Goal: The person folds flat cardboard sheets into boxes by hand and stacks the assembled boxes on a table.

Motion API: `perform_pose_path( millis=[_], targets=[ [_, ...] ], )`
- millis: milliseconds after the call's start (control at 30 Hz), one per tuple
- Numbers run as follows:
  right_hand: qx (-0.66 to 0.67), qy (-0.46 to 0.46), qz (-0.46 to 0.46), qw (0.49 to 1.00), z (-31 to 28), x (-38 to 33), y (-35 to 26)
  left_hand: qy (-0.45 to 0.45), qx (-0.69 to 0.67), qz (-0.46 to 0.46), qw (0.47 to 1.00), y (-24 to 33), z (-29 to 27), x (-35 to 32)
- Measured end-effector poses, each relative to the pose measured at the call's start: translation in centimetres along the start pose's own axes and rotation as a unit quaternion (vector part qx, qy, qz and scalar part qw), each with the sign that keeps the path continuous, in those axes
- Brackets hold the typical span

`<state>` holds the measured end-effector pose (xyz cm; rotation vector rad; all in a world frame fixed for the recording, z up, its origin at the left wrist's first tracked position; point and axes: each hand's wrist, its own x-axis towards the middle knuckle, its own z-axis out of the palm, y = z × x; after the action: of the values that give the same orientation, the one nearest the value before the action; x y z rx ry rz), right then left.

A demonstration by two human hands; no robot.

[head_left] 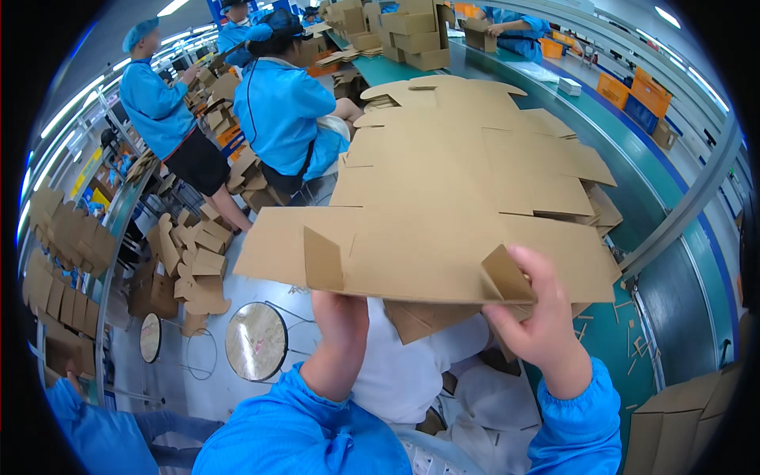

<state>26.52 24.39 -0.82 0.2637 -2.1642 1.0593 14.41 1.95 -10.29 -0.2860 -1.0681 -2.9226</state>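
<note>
A large flat die-cut cardboard box blank (427,174) stretches away in front of me, its near edge above my lap. Two small flaps stand folded up along that edge, a left flap (323,260) and a right flap (505,275). My right hand (546,313) pinches the near edge beside the right flap, thumb low and fingers against the flap. My left hand (340,317) is under the blank near the left flap; its fingers are hidden by the cardboard. More cardboard blanks (606,210) show beneath on the right, and brown cardboard (423,318) hangs under the near edge.
A green workbench (609,348) littered with cardboard scraps runs along the right, with a metal post (689,190) beside it. Round stools (256,340) and piled cardboard boxes (198,261) stand on the left. Co-workers in blue (281,119) sit and stand ahead left.
</note>
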Motion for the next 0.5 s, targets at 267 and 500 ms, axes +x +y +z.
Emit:
perform_pose_path(
  millis=[267, 500],
  targets=[
    [0.010, -0.244, 0.058, 0.968, -3.4, 1.1, 1.5, -0.061, 0.252, 0.209, 0.943, -1.1, -2.4, -0.6],
    [0.005, -0.395, 0.102, 0.913, -2.4, 0.8, 3.0, -0.173, 0.245, 0.040, 0.953, -1.0, -6.9, -2.4]
  ],
)
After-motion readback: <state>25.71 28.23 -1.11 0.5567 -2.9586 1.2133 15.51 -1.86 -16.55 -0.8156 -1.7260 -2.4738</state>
